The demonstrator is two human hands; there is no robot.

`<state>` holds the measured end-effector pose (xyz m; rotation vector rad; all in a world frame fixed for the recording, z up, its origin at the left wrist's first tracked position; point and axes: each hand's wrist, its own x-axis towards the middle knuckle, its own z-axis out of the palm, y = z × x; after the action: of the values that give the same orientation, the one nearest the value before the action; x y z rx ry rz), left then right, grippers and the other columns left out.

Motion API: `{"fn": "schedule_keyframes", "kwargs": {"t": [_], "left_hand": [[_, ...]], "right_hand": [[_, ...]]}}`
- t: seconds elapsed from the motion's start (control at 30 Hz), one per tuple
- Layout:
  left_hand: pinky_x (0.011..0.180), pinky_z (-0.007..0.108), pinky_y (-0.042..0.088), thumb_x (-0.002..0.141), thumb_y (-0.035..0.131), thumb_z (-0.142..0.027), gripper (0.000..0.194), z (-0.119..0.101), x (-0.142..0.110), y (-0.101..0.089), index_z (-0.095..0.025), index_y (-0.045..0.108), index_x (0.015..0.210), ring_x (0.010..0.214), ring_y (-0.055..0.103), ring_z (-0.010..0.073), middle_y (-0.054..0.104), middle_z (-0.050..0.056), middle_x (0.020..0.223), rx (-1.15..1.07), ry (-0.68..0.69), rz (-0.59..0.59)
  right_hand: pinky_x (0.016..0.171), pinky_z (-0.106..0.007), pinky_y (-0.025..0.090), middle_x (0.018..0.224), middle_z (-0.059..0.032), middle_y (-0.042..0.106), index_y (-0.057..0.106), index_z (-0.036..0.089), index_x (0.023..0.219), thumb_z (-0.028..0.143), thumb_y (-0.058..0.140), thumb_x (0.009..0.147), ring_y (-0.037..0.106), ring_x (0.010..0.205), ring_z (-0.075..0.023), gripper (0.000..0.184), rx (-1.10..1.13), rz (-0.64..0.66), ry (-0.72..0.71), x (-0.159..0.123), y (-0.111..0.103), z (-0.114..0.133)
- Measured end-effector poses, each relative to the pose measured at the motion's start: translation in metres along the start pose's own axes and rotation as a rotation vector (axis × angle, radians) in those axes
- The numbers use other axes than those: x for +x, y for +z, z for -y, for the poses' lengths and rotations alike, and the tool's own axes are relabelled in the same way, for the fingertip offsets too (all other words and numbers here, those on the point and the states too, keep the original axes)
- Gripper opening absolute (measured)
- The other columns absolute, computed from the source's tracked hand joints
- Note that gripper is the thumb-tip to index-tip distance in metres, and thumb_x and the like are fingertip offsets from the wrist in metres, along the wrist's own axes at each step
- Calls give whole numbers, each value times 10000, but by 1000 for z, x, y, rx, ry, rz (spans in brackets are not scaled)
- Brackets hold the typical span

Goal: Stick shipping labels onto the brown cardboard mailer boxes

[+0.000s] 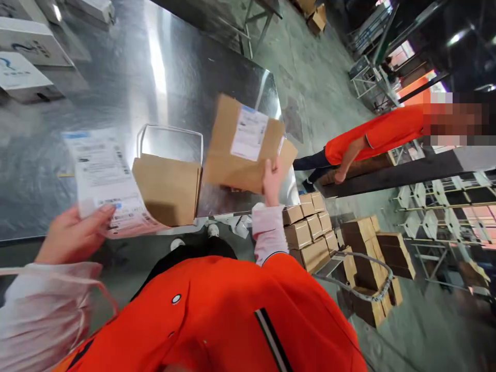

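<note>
My left hand [73, 235] is closed on the lower corner of a printed label sheet [104, 181] that lies over the near edge of the steel table [127, 77]. My right hand [272, 181] grips the near edge of a flat brown cardboard box [228, 160] with a white shipping label [249, 133] on top, held just above the table's right end. Between the two stands another brown cardboard box [168, 188] leaning against a clear plastic tray [172, 142].
White boxes [27, 51] sit at the table's far left. Stacks of small brown boxes [308, 230] fill a cart to my right, with more cartons [372, 263] beyond. A person in an orange shirt [380, 132] bends over across the aisle. Metal racks [445, 206] line the right.
</note>
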<state>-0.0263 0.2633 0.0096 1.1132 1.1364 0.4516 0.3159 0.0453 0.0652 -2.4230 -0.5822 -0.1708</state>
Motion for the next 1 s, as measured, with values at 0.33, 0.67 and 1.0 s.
{"fn": "schedule_keyframes", "kwargs": {"t": [0.33, 0.67, 1.0], "left_hand": [[839, 410, 677, 394, 964, -607, 702, 19, -37, 39, -160, 758, 894, 876, 771, 321, 827, 83, 859, 92, -37, 199], [775, 355, 628, 478, 958, -471, 473, 37, -28, 45, -131, 795, 764, 793, 740, 282, 787, 83, 763, -78, -134, 38], [714, 347, 648, 470, 962, -383, 485, 60, -4, 59, -134, 758, 834, 851, 781, 309, 811, 106, 866, -155, -233, 36]], "right_hand": [[1001, -353, 629, 1157, -93, 794, 726, 153, 1284, 432, 810, 909, 764, 1073, -221, 475, 593, 916, -2, -138, 83, 74], [981, -329, 617, 1070, -56, 840, 841, 183, 1111, 322, 819, 893, 789, 977, -217, 260, 413, 911, -103, -133, 106, 89], [1015, -312, 583, 1069, -43, 812, 882, 213, 948, 346, 794, 934, 758, 1034, -192, 160, 246, 758, -238, -103, 136, 98]]}}
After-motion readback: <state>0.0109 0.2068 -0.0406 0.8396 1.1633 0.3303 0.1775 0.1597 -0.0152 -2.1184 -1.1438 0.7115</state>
